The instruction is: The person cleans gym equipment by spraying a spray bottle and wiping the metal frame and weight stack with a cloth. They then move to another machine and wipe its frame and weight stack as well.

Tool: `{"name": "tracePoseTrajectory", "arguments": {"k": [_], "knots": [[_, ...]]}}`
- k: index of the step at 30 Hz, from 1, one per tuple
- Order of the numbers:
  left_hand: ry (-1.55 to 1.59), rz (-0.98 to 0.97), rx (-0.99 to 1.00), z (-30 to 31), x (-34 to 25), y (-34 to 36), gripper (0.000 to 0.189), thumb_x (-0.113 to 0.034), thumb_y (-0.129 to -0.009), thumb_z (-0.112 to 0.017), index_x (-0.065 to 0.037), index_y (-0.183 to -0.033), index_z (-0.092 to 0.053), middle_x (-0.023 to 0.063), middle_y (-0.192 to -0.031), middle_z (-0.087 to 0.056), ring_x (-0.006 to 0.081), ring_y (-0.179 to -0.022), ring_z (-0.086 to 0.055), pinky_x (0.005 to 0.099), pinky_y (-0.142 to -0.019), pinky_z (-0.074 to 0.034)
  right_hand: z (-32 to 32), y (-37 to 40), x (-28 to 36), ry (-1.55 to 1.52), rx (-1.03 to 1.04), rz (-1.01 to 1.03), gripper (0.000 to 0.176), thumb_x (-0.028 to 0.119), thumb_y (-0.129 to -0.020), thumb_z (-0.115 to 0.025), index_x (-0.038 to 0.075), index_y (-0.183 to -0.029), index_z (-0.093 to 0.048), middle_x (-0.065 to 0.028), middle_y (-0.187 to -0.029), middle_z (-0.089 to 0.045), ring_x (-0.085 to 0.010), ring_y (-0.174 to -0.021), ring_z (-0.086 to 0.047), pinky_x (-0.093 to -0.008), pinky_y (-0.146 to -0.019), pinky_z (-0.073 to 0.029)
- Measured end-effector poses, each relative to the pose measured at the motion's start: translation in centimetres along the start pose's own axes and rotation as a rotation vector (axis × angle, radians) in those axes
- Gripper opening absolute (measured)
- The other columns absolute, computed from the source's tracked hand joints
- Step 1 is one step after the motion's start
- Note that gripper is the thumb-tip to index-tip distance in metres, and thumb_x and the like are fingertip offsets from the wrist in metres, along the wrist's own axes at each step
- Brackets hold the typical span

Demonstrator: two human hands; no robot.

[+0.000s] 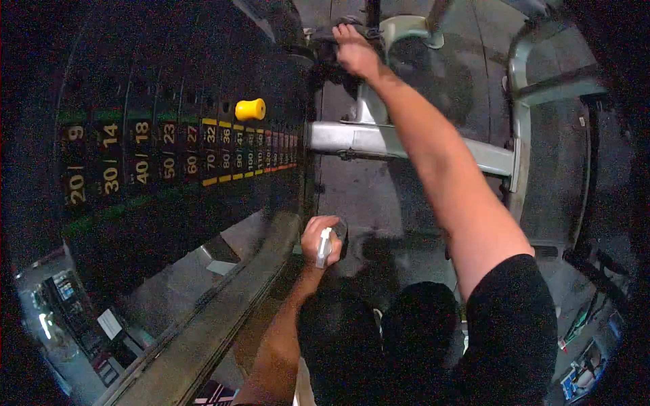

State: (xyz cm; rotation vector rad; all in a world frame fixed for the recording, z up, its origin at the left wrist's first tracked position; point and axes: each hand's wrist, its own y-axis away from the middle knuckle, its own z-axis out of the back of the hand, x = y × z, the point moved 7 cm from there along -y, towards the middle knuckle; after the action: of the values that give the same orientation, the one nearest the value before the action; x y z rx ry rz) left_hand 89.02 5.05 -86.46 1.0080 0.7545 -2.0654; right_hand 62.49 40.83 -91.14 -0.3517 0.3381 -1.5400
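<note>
My left hand [319,241] is wrapped round a clear spray bottle [342,237] with a white trigger head [325,245], low in the middle of the view. My right hand [355,53] reaches out at the top, its fingers over a dark part [328,49] of the machine. Whether it grips a cloth or anything else there is too dark to tell. Left of my hands stands a black weight stack [162,145] with numbered plates and a yellow selector knob [250,109].
A silver frame beam [406,141] crosses below my right forearm and joins an upright frame [521,135] on the right. A long rail [203,325] runs along the lower left. Dark floor [365,196] shows between them. More equipment stands at the lower corners.
</note>
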Motion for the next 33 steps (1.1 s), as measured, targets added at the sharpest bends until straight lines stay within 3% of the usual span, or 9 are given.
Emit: {"name": "tracePoseTrajectory", "arguments": {"k": [3, 8, 9, 12, 16, 17, 24, 30, 33], "knots": [[0.066, -0.008, -0.071, 0.0, 0.9, 0.7, 0.028, -0.008, -0.070, -0.065, 0.003, -0.096, -0.068, 0.0173, -0.095, -0.071, 0.0366, -0.085, -0.069, 0.0434, -0.078, -0.057, 2.7, 3.4, 2.1, -0.125, -0.239, -0.100, 0.048, 0.018, -0.093, -0.058, -0.008, -0.133, -0.054, -0.0254, -0.137, -0.057, -0.0423, -0.130, -0.052, -0.0481, -0.110, -0.043], [0.040, -0.007, 0.016, 0.8, -1.1, -0.6, 0.028, -0.008, -0.070, -0.065, 0.003, -0.095, -0.068, 0.0172, -0.093, -0.070, 0.0358, -0.084, -0.069, 0.0418, -0.075, -0.056, 5.7, 11.5, 4.7, -0.124, 0.025, 0.041, 0.044, 0.021, -0.094, -0.061, -0.003, -0.131, -0.060, -0.0218, -0.142, -0.056, -0.0392, -0.134, -0.050, -0.0498, -0.112, -0.041], [0.152, 0.220, 0.057, -0.2, 2.2, 1.6, 0.026, -0.013, -0.074, -0.065, 0.004, -0.095, -0.067, 0.0180, -0.093, -0.070, 0.0355, -0.084, -0.069, 0.0410, -0.075, -0.056, 6.2, 13.5, 4.2, -0.335, 0.048, -0.091, 0.040, 0.022, -0.096, -0.061, -0.002, -0.128, -0.062, -0.0227, -0.136, -0.060, -0.0397, -0.127, -0.055, -0.0477, -0.108, -0.044], [0.057, 0.026, -0.007, 0.4, 0.1, 0.0, 0.028, -0.019, -0.081, -0.063, 0.004, -0.096, -0.068, 0.0183, -0.093, -0.071, 0.0347, -0.085, -0.069, 0.0413, -0.077, -0.055, 10.6, 18.4, 3.5, -0.882, 0.095, -0.622, 0.037, 0.030, -0.102, -0.057, 0.000, -0.121, -0.066, -0.0245, -0.113, -0.071, -0.0424, -0.102, -0.069, -0.0420, -0.089, -0.053], [0.050, -0.009, -0.016, 0.7, -0.4, 0.5, 0.028, -0.018, -0.081, -0.063, 0.004, -0.098, -0.067, 0.0181, -0.095, -0.070, 0.0338, -0.087, -0.069, 0.0409, -0.078, -0.055, 12.2, 26.3, -1.0, -1.180, -0.143, -1.420, 0.040, 0.030, -0.102, -0.058, -0.001, -0.127, -0.065, -0.0146, -0.117, -0.071, -0.0247, -0.109, -0.066, -0.0385, -0.101, -0.048], [0.056, -0.009, -0.015, 0.7, -0.3, 0.8, 0.028, -0.018, -0.081, -0.063, 0.004, -0.098, -0.067, 0.0181, -0.095, -0.070, 0.0335, -0.087, -0.068, 0.0408, -0.078, -0.055, 12.2, 26.6, -0.3, -1.771, -0.578, -1.441, 0.048, 0.034, -0.101, -0.060, -0.001, -0.133, -0.061, -0.0129, -0.125, -0.068, -0.0282, -0.114, -0.064, -0.0410, -0.105, -0.047], [0.097, 0.008, 0.005, 0.9, 0.6, 2.4, 0.029, -0.017, -0.081, -0.063, 0.004, -0.102, -0.067, 0.0177, -0.097, -0.070, 0.0319, -0.089, -0.068, 0.0400, -0.081, -0.054, 15.5, 25.2, -0.9, -2.461, -0.962, -1.282, 0.047, 0.037, -0.098, -0.062, 0.003, -0.131, -0.062, -0.0116, -0.133, -0.065, -0.0323, -0.126, -0.057, -0.0471, -0.112, -0.041], [0.106, 0.001, 0.040, 1.0, 0.8, 2.6, 0.030, -0.016, -0.082, -0.063, 0.003, -0.105, -0.066, 0.0175, -0.099, -0.070, 0.0305, -0.091, -0.068, 0.0394, -0.083, -0.054, 13.2, 23.0, -3.0, -2.424, -1.030, -1.302, 0.035, 0.029, -0.098, -0.063, 0.004, -0.122, -0.067, -0.0116, -0.127, -0.068, -0.0289, -0.118, -0.063, -0.0424, -0.109, -0.045], [0.112, -0.011, 0.041, 0.7, 1.1, 2.2, 0.031, -0.015, -0.082, -0.063, 0.003, -0.106, -0.066, 0.0174, -0.100, -0.070, 0.0298, -0.092, -0.068, 0.0391, -0.084, -0.053, 17.5, 21.7, -4.1, -1.684, -0.628, -1.095, 0.028, 0.027, -0.091, -0.076, 0.000, -0.096, -0.072, -0.0025, -0.094, -0.066, -0.0155, -0.089, -0.061, -0.0300, -0.084, -0.047]]}}
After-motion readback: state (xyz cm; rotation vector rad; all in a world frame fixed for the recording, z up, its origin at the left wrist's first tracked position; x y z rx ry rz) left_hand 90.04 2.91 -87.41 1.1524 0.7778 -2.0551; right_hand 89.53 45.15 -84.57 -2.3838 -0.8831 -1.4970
